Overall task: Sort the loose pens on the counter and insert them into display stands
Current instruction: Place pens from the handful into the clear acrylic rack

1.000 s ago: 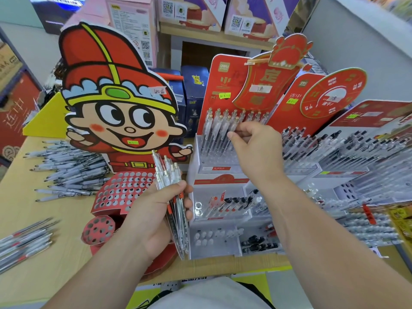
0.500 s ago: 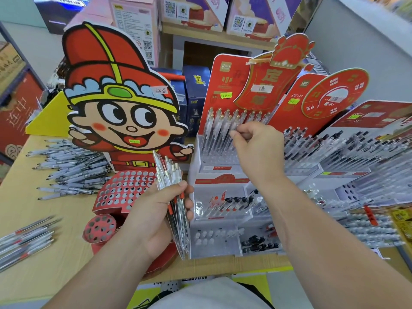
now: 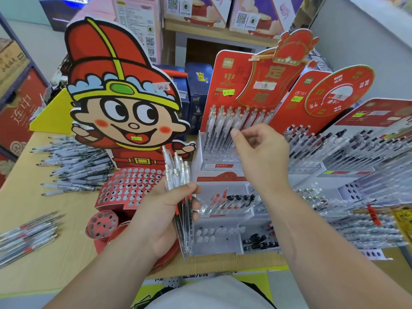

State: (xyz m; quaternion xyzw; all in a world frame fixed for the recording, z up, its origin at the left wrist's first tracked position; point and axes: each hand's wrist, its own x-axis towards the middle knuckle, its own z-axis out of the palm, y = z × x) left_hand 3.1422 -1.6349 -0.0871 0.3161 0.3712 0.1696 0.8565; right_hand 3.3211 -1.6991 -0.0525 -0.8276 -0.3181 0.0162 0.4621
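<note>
My left hand (image 3: 160,215) grips a bundle of clear pens (image 3: 181,197) with red bands, held upright in front of the red perforated stand (image 3: 127,188). My right hand (image 3: 260,157) hovers at the white tiered stand (image 3: 218,168), by the back row of clear pens with gold tips (image 3: 225,128). Its thumb tip is against one of those pens, and its fingers are loosely curled with a gap to the thumb and nothing between them. Loose pens lie in a heap (image 3: 75,166) at the left and in a smaller group (image 3: 26,237) near the counter's front left.
A big cartoon-boy cardboard cutout (image 3: 120,103) rises behind the perforated stand. More pen-filled display stands (image 3: 356,166) crowd the right side. Red header cards (image 3: 267,81) stand behind the pens. Boxes sit on a shelf (image 3: 200,30) at the back.
My right hand's fingers have come apart from the thumb at the back-row pen it was pinching. The left hand and its bundle have stayed in place.
</note>
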